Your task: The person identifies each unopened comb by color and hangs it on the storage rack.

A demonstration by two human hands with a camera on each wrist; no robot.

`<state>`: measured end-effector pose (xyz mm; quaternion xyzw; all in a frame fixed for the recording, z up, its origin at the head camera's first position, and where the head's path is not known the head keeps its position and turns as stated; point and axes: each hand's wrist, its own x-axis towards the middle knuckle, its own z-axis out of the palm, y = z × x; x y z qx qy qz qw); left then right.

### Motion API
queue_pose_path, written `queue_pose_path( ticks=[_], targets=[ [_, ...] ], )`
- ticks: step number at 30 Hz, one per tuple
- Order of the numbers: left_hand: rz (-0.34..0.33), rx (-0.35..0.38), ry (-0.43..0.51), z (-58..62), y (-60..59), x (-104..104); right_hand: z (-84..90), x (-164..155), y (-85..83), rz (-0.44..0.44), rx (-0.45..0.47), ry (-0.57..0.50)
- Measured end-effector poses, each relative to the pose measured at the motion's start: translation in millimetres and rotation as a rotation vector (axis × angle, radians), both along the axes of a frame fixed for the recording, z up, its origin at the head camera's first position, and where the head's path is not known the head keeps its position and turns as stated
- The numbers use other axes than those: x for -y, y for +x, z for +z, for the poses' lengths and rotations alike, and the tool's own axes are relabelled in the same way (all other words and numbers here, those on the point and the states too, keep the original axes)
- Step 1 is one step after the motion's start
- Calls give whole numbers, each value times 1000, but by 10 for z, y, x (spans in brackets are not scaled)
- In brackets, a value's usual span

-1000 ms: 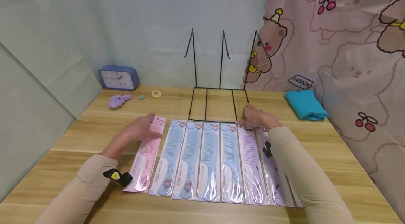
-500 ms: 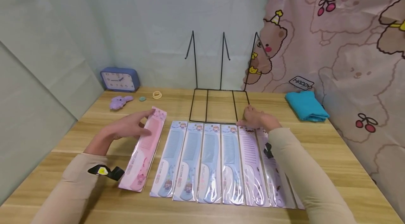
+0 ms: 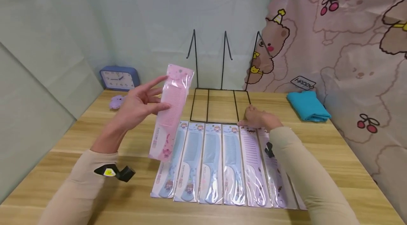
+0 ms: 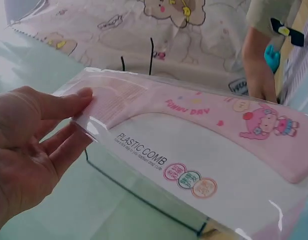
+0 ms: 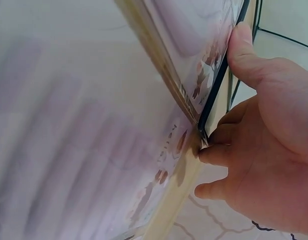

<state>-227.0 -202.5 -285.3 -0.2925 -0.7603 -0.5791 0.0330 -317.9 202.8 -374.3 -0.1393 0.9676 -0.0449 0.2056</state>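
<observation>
Wooden table (image 3: 321,136); left hand (image 3: 136,106) pinches "PLASTIC COMB" pack (image 3: 171,110)

Pink comb (image 3: 171,110), blue combs (image 3: 203,154), teal cloth (image 3: 307,106).

even, soft daylight-like brightness fills the head view, with faint shadows under the sleeves on the table (image 3: 318,140). glare streaks the pink comb packet (image 3: 171,108) (its plastic wrap catches light). edges bow outward, fisheye-like. the right wrist view is blurred on its near left side.
</observation>
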Motion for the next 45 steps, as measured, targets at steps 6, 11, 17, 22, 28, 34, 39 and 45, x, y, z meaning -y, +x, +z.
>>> queue_pose_path(
  ticks=[6, 11, 17, 22, 28, 34, 39, 45],
  targets=[
    [7, -8, 86, 97, -111, -239, -13, 2, 14, -15, 31, -9],
    [40, 19, 123, 99, -225, -313, -3, 8, 17, -15, 30, -12],
    [50, 50, 156, 28, -313, -332, 5, 22, 15, -29, 30, -21],
    [126, 85, 159, -25, -407, -354, 10, 24, 14, -39, 43, -41],
    [201, 105, 220, -2, -731, -531, 12, -4, 3, -46, 37, -49],
    [235, 58, 269, -29, -1061, -683, 24, -8, 7, -30, 40, -52],
    [282, 6, 318, -92, -1212, -706, 31, 17, -9, -20, 34, -41],
    [290, -4, 405, -226, -1276, -703, 2, -8, -7, -22, 40, -55]
  ],
)
